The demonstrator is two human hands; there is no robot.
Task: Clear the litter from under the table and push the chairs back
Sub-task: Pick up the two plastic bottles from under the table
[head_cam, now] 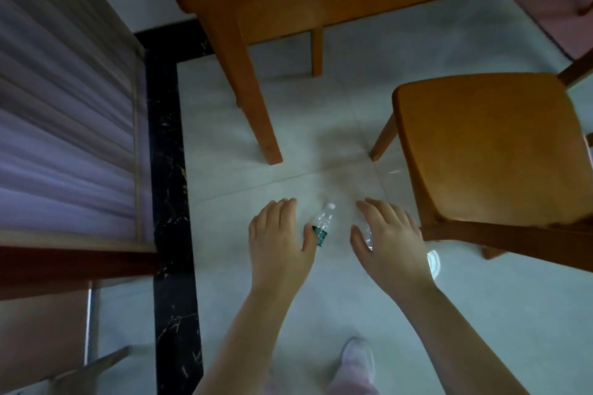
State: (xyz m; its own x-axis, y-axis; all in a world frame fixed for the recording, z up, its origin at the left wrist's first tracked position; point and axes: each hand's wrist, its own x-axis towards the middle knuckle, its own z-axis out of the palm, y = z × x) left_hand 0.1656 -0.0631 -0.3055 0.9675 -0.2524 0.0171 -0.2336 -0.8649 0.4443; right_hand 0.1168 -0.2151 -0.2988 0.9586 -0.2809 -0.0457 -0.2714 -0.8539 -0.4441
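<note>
Bottle (pixel 322 224) showing clear glossy plastic, green film label. Chair (pixel 491 151) seat looking smooth varnished wood, soft sheen. Table (pixel 244 74) leg showing same orange-brown wood. Floor (pixel 298 144) tiles looking pale, smooth, faintly reflecting. Border strip (pixel 167 170) showing polished black veined stone.

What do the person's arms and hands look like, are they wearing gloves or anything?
No gloves. The left hand and right hand are both bare, and I can see no rings, watch or bracelet. The left forearm and right forearm are bare too, with no sleeves as far up as the picture goes. Lower down are pale pink trousers and a light-coloured shoe.
</note>
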